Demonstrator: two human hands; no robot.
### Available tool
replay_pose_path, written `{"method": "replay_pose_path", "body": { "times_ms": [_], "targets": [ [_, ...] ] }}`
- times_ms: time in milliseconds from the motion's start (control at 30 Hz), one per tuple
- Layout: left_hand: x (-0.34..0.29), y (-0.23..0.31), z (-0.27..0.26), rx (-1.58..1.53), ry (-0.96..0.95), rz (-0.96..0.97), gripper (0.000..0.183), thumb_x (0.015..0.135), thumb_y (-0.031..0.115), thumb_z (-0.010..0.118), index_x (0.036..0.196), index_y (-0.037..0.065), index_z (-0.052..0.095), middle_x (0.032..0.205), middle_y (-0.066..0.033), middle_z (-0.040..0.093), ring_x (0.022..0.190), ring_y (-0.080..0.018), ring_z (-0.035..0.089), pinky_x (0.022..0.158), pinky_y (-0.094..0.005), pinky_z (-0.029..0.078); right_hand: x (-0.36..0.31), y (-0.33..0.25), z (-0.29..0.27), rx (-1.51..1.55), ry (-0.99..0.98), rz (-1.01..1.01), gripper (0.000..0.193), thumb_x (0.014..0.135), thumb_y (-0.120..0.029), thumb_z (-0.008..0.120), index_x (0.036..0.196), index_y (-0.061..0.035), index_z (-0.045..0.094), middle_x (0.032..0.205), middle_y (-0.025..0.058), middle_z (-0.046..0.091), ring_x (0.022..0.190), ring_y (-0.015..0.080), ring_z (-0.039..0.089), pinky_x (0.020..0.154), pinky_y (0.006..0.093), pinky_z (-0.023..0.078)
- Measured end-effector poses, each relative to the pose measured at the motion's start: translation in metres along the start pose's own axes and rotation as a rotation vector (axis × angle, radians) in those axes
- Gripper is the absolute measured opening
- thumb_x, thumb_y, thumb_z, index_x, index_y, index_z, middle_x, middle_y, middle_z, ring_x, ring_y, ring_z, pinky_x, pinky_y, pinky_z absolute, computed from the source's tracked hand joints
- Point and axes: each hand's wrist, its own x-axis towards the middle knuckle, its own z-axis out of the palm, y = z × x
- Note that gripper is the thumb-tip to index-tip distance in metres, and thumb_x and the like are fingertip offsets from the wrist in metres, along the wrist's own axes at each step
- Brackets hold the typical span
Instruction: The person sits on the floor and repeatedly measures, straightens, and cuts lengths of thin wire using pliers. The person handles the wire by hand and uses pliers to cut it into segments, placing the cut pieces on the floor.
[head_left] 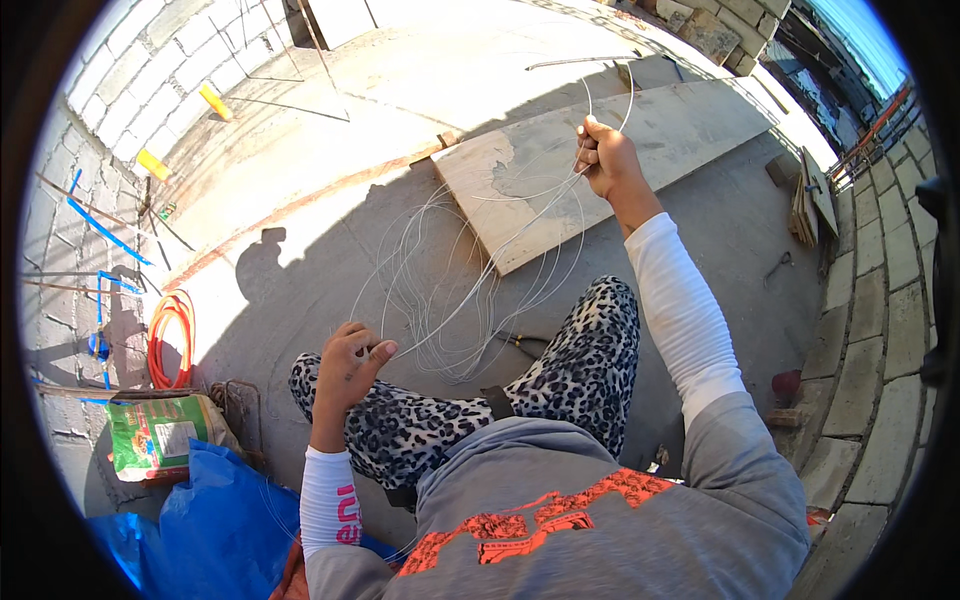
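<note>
Loops of thin pale wire [455, 310] spread between my two hands, above the floor and in front of my crossed legs. My right hand [607, 165] is raised far forward over a plywood board [690, 120], its fingers closed round several strands. Wire ends stick up past that fist. Low at the left, near my knee, my left hand [350, 368] is closed with the wire running to its thumb and fingers. On the floor by my right leg lies a plier-like tool [525, 342], partly hidden behind the leg and the wire.
At the left are an orange hose coil [172, 340], a green and white sack [165, 437] and blue plastic sheeting [230, 520]. Block walls [885, 340] flank both sides. Thin rods [315, 50] stand at the back left. Wood pieces [808, 200] lean at the right.
</note>
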Motion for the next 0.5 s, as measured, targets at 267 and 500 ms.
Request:
{"method": "replay_pose_path", "body": {
  "times_ms": [267, 500],
  "targets": [
    [-0.005, 0.030, 0.017, 0.089, 0.139, 0.259, 0.023, 0.071, 0.025, 0.077, 0.077, 0.007, 0.064, 0.082, -0.0055, 0.058, 0.081, -0.0235, 0.054, 0.071, -0.0347, 0.042, -0.039, 0.009, -0.022, -0.215, 0.098, 0.082, 0.021, 0.095, -0.020, 0.048, 0.089, -0.0005, 0.055, 0.057, 0.0012, 0.044, 0.047, 0.0143, 0.046, 0.047, 0.0314, 0.041],
    [0.091, 0.101, 0.097, -0.221, 0.198, 0.401, 0.039, 0.081, 0.023, 0.069, 0.112, 0.002, 0.057, 0.108, -0.0160, 0.061, 0.102, -0.0336, 0.057, 0.089, -0.0417, 0.043, -0.076, 0.022, -0.007, -0.268, 0.043, 0.133, 0.019, 0.095, -0.019, 0.051, 0.088, -0.0012, 0.054, 0.065, 0.0006, 0.047, 0.049, 0.0123, 0.049, 0.049, 0.0285, 0.041]
  ]
}}
